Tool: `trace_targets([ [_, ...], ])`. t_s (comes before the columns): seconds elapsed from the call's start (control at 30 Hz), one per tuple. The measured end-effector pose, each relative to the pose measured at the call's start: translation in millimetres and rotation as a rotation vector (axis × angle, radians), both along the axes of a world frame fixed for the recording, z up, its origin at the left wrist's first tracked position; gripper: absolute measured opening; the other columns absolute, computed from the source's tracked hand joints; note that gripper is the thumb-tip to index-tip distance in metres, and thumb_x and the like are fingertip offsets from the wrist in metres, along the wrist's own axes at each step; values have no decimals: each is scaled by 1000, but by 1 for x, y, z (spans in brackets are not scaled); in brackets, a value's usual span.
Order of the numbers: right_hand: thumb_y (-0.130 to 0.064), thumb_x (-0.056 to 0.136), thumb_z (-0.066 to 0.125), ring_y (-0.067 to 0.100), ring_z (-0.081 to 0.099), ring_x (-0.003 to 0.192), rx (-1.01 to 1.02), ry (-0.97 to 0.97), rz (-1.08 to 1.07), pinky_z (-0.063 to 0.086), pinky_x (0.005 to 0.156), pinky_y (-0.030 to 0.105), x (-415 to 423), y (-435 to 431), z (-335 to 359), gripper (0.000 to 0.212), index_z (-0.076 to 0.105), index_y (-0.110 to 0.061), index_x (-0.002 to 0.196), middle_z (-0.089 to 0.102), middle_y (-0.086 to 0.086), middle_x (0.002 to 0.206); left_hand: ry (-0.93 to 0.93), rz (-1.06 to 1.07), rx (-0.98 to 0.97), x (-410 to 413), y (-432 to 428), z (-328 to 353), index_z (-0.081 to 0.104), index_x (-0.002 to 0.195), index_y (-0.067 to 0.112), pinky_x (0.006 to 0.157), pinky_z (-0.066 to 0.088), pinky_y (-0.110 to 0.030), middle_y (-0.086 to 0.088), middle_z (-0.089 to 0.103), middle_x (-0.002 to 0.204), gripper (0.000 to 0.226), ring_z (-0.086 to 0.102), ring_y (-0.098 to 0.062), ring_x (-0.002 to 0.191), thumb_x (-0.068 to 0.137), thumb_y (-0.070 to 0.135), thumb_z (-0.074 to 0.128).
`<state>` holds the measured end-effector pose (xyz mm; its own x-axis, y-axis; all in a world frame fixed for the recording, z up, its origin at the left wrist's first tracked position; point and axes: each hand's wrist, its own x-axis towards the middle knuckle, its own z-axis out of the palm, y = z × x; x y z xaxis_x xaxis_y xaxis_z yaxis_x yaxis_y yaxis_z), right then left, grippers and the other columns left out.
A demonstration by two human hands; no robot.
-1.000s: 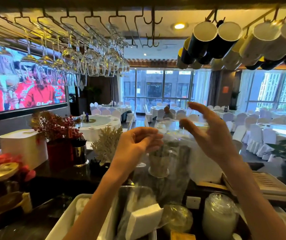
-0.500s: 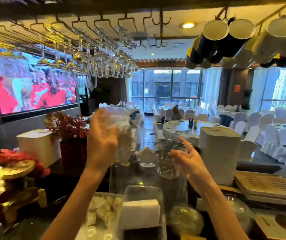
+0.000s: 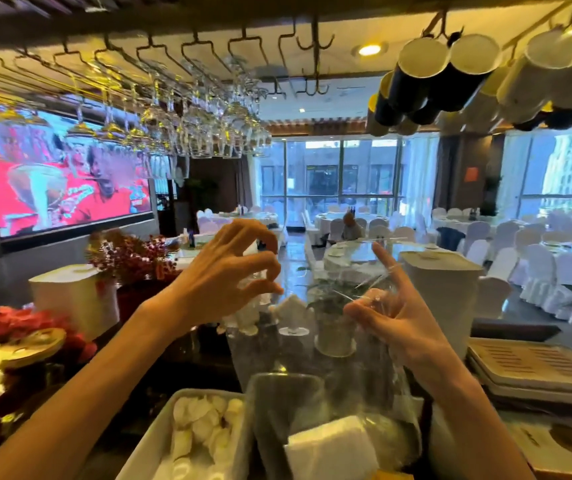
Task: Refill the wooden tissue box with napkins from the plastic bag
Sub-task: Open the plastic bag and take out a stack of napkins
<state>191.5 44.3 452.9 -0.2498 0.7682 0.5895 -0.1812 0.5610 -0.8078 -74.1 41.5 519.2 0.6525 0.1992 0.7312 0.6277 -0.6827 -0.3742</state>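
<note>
I hold a clear plastic bag [image 3: 315,362] up over the bar counter with both hands. My left hand [image 3: 229,271] pinches the bag's upper left edge with curled fingers. At the upper right edge, my right hand [image 3: 393,315] grips the plastic with thumb and fingers, its index finger pointing up. A white stack of napkins [image 3: 331,452] lies at the bottom of the hanging bag. A pale box with a slot on top [image 3: 442,285] stands just right of my right hand. A similar pale box [image 3: 73,299] stands at the left.
A white tray [image 3: 146,441] holding pale pieces sits below my left forearm. Slatted trays [image 3: 534,368] are stacked at the right. Red flowers [image 3: 128,258] and a small glass plant pot [image 3: 335,327] stand on the counter. Wine glasses [image 3: 194,126] and mugs [image 3: 451,77] hang overhead.
My left hand rose to the bag's upper left, then shifted a little toward the centre. My right hand dropped from its raised spread pose and closed on the bag's right edge.
</note>
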Motion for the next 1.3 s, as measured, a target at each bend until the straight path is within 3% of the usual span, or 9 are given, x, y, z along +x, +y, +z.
trace_targets([
  [0.23, -14, 72, 77, 14, 73, 68, -28, -47, -153, 57, 67, 18, 22, -17, -18, 110, 8, -40, 154, 74, 9, 69, -413, 48, -525, 23, -8, 32, 62, 87, 16, 94, 42, -49, -2, 53, 101, 16, 49, -19, 97, 84, 28, 71],
  [0.4, -13, 75, 78, 24, 75, 75, -65, -51, -193, 58, 70, 23, 24, -28, -19, 112, 4, -46, 152, 75, 18, 79, -37, 134, -44, 77, -26, 14, 57, 98, 30, 100, 28, -36, 2, 60, 117, 44, 45, -21, 117, 76, 69, 55],
  [0.67, -14, 75, 81, 23, 73, 72, -89, -98, -232, 60, 77, 33, 27, -43, -21, 114, 3, -47, 152, 74, 17, 75, 195, 85, 26, 102, -10, 7, 62, 89, 24, 94, 40, -40, -2, 63, 114, 18, 49, -24, 112, 80, 34, 74],
  [0.77, -19, 73, 81, 26, 73, 76, -80, -121, -229, 59, 81, 32, 28, -48, -27, 114, 3, -46, 152, 73, 17, 76, -285, -106, -382, 103, -7, 23, 62, 81, 9, 79, 45, -32, -4, 61, 95, 9, 57, -17, 88, 84, 6, 69],
  [0.87, -16, 73, 82, 22, 73, 75, -98, -84, -230, 57, 75, 21, 29, -52, -36, 114, 5, -43, 153, 74, 14, 76, -750, -345, -765, 92, -5, 46, 57, 89, 11, 77, 42, -28, 3, 59, 90, 17, 56, -11, 84, 92, 28, 54],
  [1.03, -23, 69, 83, 18, 74, 73, -111, -89, -232, 56, 74, 18, 25, -56, -48, 116, 5, -40, 154, 75, 9, 75, -14, -89, -581, 109, -12, 28, 57, 111, 26, 88, 47, -17, 12, 60, 112, 36, 54, -1, 99, 84, 46, 69],
  [1.13, -26, 68, 84, 21, 74, 77, -99, -56, -241, 58, 79, 23, 26, -62, -53, 113, 11, -44, 152, 75, 12, 77, -363, -180, -660, 107, 3, 40, 64, 101, 2, 78, 55, -39, -6, 69, 96, 12, 64, -17, 84, 89, 5, 65],
  [1.2, -25, 67, 84, 24, 74, 77, -113, 0, -242, 58, 78, 25, 31, -67, -59, 110, 15, -46, 150, 73, 15, 76, -602, -230, -705, 89, 9, 42, 59, 110, 0, 78, 53, -36, -12, 68, 102, 25, 64, -22, 87, 94, 20, 60],
  [1.3, -22, 68, 84, 21, 73, 75, -151, 54, -267, 56, 77, 20, 42, -73, -77, 110, 17, -44, 151, 72, 12, 73, -308, -170, -986, 61, 9, 8, 62, 113, 17, 81, 55, -20, 3, 72, 102, 31, 68, -8, 95, 92, 39, 56],
])
